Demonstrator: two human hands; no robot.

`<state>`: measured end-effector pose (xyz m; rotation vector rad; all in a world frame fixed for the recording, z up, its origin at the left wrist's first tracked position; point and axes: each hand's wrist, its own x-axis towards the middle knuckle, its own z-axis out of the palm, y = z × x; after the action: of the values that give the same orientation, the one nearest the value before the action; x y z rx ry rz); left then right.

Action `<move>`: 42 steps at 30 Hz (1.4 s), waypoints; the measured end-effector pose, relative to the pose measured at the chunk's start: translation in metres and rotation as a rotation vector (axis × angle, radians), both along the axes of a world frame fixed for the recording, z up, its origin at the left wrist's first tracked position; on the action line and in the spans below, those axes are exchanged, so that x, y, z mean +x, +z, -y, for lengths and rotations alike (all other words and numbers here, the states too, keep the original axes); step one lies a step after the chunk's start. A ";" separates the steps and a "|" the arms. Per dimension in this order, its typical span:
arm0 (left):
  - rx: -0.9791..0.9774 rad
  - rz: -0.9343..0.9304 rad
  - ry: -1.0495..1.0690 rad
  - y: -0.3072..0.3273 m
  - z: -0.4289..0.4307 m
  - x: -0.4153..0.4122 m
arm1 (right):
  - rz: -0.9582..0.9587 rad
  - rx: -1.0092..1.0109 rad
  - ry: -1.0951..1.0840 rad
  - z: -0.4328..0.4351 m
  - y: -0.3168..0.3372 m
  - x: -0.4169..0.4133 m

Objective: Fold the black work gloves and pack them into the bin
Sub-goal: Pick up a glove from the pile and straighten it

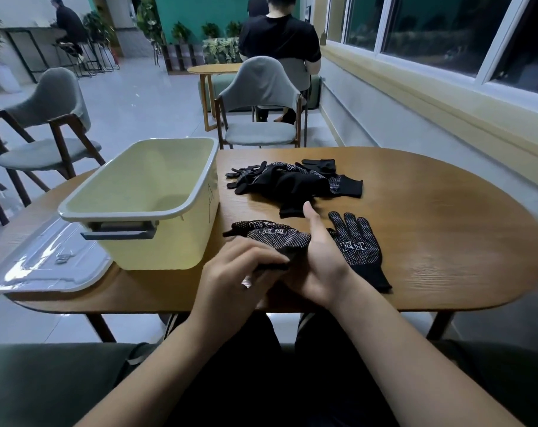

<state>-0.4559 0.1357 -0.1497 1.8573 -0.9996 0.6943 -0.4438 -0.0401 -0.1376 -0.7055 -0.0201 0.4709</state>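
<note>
A black dotted work glove lies near the table's front edge, its fingers pointing left. My left hand grips its cuff end with curled fingers. My right hand lies beside it, thumb up, fingers under or against the same glove. Just right of that hand a second glove lies flat, palm dots up, cuff toward me. Farther back sits a loose pile of several black gloves. The pale yellow bin stands to the left with nothing visible inside.
A clear plastic lid lies left of the bin at the table's edge. The wooden table is oval, with bare wood to the right. Chairs stand behind, and a person sits at another table beyond.
</note>
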 end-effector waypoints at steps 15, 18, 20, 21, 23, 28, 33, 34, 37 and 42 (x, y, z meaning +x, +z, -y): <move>0.141 -0.288 -0.106 -0.016 -0.014 -0.002 | 0.077 -0.011 0.033 0.013 -0.004 0.020; 0.175 -0.320 -0.117 -0.016 -0.014 -0.002 | 0.079 0.018 0.034 0.015 -0.003 0.026; 0.223 -0.351 -0.122 -0.017 -0.014 0.000 | 0.076 0.034 0.050 0.015 -0.002 0.032; 0.248 -0.359 -0.117 -0.017 -0.013 0.002 | 0.066 0.034 0.057 0.015 -0.001 0.037; 0.285 -0.355 -0.093 -0.017 -0.012 0.004 | 0.037 0.011 0.064 0.015 0.001 0.048; 0.281 -0.430 -0.102 -0.013 -0.013 0.001 | 0.008 -0.104 0.070 0.019 0.014 0.070; 0.284 -0.467 -0.101 -0.006 -0.015 0.000 | 0.001 -0.347 0.074 0.028 0.025 0.087; 0.283 -0.478 -0.105 -0.005 -0.016 0.000 | -0.001 -0.415 0.034 0.030 0.026 0.091; 0.275 -0.529 -0.122 -0.003 -0.018 0.001 | 0.056 -0.587 -0.024 0.036 0.031 0.101; 0.251 -0.610 -0.143 -0.003 -0.020 0.001 | 0.158 -0.826 -0.183 0.043 0.034 0.114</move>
<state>-0.4548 0.1558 -0.1527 2.0050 -0.8208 -0.0996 -0.3298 -0.0832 -0.1035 -1.5402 0.0957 0.2318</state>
